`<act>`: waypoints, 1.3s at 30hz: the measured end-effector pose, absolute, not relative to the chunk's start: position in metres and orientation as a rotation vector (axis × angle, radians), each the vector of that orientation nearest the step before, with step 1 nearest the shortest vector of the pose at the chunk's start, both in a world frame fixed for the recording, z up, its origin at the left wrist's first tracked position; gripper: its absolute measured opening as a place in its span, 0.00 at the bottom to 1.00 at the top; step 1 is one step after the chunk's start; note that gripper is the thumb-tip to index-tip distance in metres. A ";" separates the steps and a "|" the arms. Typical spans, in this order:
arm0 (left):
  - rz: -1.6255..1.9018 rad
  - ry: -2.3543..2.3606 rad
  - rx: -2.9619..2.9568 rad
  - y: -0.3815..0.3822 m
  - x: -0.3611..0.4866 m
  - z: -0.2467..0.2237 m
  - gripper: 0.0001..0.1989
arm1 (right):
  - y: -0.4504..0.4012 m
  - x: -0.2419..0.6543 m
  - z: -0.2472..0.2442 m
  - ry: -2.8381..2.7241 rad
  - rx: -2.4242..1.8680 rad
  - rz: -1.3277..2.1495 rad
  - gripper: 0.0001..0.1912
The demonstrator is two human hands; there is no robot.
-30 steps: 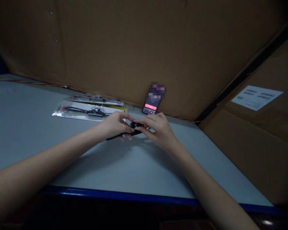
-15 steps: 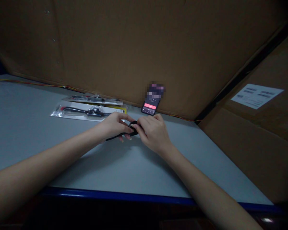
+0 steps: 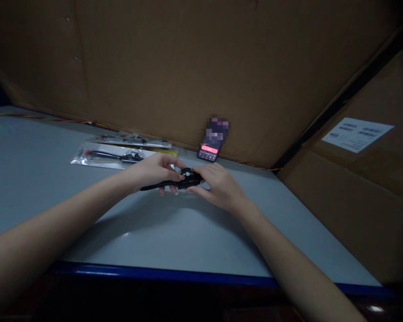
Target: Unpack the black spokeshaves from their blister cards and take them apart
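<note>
Now, your left hand [image 3: 156, 171] grips the black corded part [image 3: 152, 188] behind its moulded head [image 3: 188, 178], and your right hand [image 3: 220, 187] closes on that head. This handling calls for both holds staying steady.

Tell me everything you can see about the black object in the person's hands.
The black object is long and slim, with a thin tail running out to the left and a chunkier, lumpy end between the hands. It looks like matte plastic, though the dim light hides fine detail and its exact kind. It lies roughly level above the grey table. The left hand holds it near the middle, and the right hand's fingers touch the chunky end.
</note>
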State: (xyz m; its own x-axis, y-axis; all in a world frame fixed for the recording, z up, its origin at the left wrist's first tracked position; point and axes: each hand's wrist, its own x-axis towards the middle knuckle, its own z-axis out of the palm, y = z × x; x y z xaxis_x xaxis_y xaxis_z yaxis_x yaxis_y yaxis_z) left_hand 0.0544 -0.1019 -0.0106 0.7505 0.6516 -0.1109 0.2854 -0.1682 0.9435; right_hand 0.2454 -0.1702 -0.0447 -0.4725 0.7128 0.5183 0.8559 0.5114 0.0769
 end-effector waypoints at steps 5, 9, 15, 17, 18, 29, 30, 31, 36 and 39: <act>0.364 0.713 1.775 -0.100 0.055 -0.012 0.19 | -0.173 0.246 -0.046 -2.351 -1.249 -0.600 0.24; 0.354 0.706 1.801 -0.102 0.055 -0.009 0.18 | -0.175 0.246 -0.048 -2.352 -1.238 -0.654 0.25; 0.345 0.652 1.837 -0.101 0.053 -0.010 0.18 | -0.174 0.248 -0.045 -2.342 -1.236 -0.528 0.23; 0.351 0.645 1.824 -0.099 0.054 -0.013 0.20 | -0.174 0.248 -0.042 -2.327 -1.214 -0.411 0.25; 0.360 0.648 1.821 -0.098 0.055 -0.015 0.21 | -0.175 0.247 -0.040 -2.313 -1.204 -0.365 0.26; 0.314 0.618 1.818 -0.100 0.056 -0.025 0.23 | -0.174 0.234 -0.032 -2.387 -1.260 -0.600 0.10; 0.281 0.605 1.812 -0.100 0.054 -0.024 0.24 | -0.174 0.234 -0.033 -2.408 -1.227 -0.554 0.10; 0.242 0.593 1.806 -0.099 0.053 -0.023 0.25 | -0.175 0.234 -0.034 -2.412 -1.183 -0.502 0.10; -0.011 0.483 1.779 -0.094 0.043 -0.018 0.25 | -0.178 0.237 -0.038 -2.391 -0.922 -0.124 0.09; -0.090 0.450 1.773 -0.093 0.041 -0.017 0.23 | -0.178 0.237 -0.039 -2.393 -0.825 0.069 0.09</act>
State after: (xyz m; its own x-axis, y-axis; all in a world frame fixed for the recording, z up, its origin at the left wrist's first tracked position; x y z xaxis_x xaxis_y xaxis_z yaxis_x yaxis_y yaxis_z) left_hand 0.0409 -0.0926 -0.0171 0.9211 0.2516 -0.2970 0.3463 -0.1813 0.9204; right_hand 0.2366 -0.1782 -0.0385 -0.6264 0.5763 0.5249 0.5450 0.8052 -0.2336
